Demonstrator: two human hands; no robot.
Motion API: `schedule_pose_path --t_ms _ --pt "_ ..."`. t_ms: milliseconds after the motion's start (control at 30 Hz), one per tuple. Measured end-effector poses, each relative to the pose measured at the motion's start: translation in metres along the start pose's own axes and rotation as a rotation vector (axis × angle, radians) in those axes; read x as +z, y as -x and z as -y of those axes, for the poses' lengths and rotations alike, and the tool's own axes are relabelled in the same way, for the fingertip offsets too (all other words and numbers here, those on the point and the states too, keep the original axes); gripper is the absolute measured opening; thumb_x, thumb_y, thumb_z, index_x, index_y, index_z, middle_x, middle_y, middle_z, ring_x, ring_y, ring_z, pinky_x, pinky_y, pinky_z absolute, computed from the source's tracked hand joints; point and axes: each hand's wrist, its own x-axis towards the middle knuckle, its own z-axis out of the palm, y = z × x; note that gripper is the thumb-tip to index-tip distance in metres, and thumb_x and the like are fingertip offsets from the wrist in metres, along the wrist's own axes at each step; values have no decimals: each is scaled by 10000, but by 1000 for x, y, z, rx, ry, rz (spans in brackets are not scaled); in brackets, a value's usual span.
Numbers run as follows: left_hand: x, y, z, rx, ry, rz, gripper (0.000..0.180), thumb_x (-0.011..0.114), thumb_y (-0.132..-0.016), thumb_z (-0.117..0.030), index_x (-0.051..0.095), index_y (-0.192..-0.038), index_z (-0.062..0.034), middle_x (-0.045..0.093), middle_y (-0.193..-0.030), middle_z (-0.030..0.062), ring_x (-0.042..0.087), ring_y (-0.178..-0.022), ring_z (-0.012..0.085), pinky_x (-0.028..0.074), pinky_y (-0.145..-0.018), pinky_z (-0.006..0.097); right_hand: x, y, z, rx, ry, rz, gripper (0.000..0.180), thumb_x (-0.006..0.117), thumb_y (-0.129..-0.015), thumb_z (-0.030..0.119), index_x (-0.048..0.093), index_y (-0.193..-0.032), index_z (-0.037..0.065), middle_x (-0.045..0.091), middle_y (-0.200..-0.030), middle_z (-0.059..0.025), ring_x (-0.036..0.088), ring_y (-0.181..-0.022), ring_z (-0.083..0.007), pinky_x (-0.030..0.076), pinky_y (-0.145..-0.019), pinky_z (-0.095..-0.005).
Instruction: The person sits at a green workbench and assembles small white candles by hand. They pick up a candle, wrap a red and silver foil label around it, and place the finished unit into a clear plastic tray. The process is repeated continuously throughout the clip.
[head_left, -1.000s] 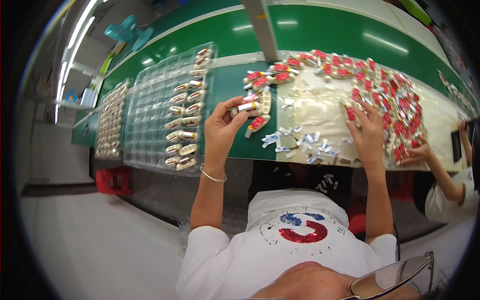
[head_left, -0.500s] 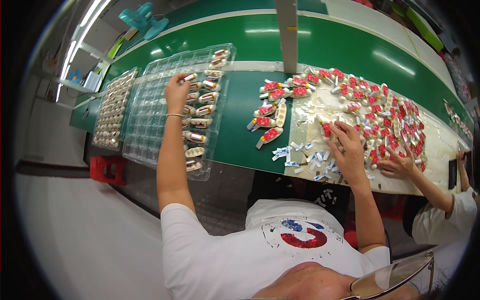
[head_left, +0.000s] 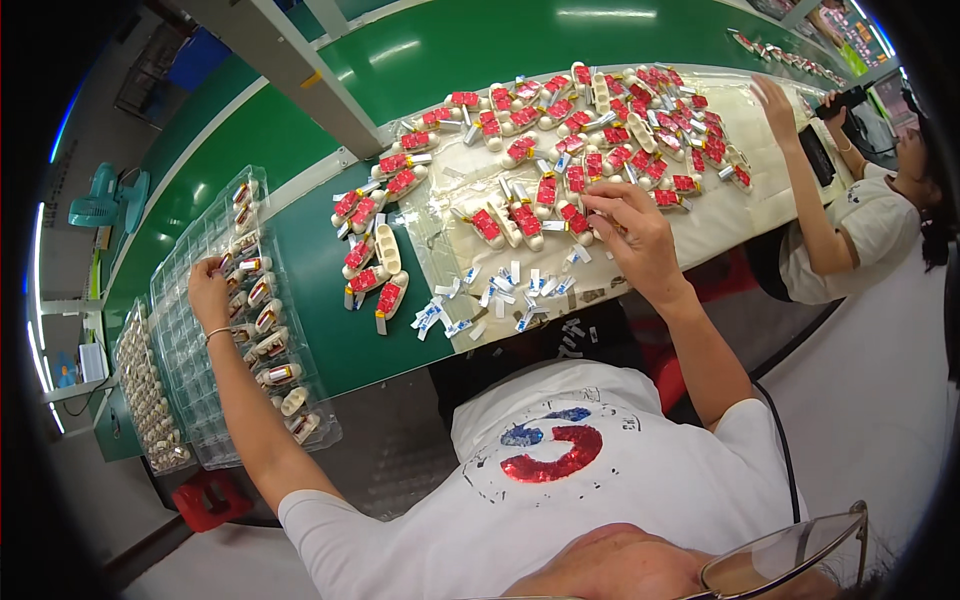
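My left hand (head_left: 208, 288) is at the clear plastic tray (head_left: 190, 340), its fingertips pinched on a small cream casing (head_left: 224, 264) with a dark red label, mostly hidden by the fingers. A column of similar casings (head_left: 268, 316) fills the tray's right side. My right hand (head_left: 640, 240) hovers with bent fingers apart at the edge of a wide spread of cream casings with red stickers. Its fingertips are beside a red-stickered casing (head_left: 574, 218); I see nothing held. Many of these casings have a silver tab at one end.
White-and-blue paper strips (head_left: 500, 295) lie near the table's front edge. A small group of casings (head_left: 372, 250) rests on the green mat. A second tray (head_left: 150, 400) stands far left, a metal post (head_left: 290, 70) behind. A co-worker's raised hand (head_left: 776, 112) is at right.
My view has swung to the right. My left hand has lowered from above the tray to its casings. The right hand has drawn back slightly from the casing it hovered over. The co-worker's hand has lifted off the pile.
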Motion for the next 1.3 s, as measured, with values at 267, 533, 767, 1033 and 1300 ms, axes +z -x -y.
schedule_pose_path --t_ms 267,533,767,1033,1300 --pt "-26 29 -89 56 577 -127 317 601 -876 -37 660 -1184 -84 697 -1109 61 663 -1008 188 505 -885 318 16 -16 10 -73 44 49 189 669 -824 34 709 -1006 64 654 -1005 -72 619 -953 -249 488 -833 -361" --pt "-47 181 -331 477 962 293 330 717 -837 -109 672 -1161 -61 675 -1141 110 625 -1075 234 474 -941 335 43 -51 -3 -224 155 277 155 601 -779 22 693 -890 78 662 -1004 -39 590 -1023 -250 415 -977 -407" --pt "13 213 -384 590 530 169 624 729 -815 -340 529 -1339 -66 479 -1417 131 390 -1348 336 260 -1133 472 46 -56 -12 -267 251 376 200 602 -780 54 675 -966 60 655 -1051 -51 576 -1068 -246 384 -1017 -417" --pt "12 191 -345 530 372 164 562 720 -821 -285 559 -1331 -111 449 -1457 127 310 -1414 333 189 -1156 522 50 -62 -14 -270 311 365 160 652 -838 149 681 -978 78 651 -1002 -61 588 -1024 -247 389 -1003 -396" --pt "2 189 -346 238 1054 279 464 667 -911 -226 558 -1326 -50 574 -1337 134 519 -1269 275 411 -1047 359 52 -60 -1 -364 92 311 193 632 -880 130 670 -1060 71 645 -941 -80 606 -922 -256 483 -805 -373"
